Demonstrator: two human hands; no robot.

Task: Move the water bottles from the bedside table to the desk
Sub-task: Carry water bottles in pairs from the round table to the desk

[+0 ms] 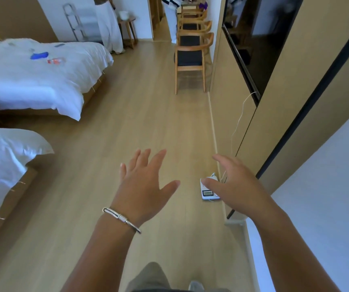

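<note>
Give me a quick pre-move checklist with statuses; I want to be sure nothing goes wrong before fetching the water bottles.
1. Left hand free, fingers spread, holding nothing: ok.
2. Right hand free, fingers relaxed: ok.
3. Water bottles located: not ok, none in view.
4. Bedside table and desk located: cannot tell, neither is clearly in view.
5. Floor path: not ok, a small white device with a cord lies by the wall.
6. Aisle ahead: not ok, a wooden chair stands there with a person beyond.
</note>
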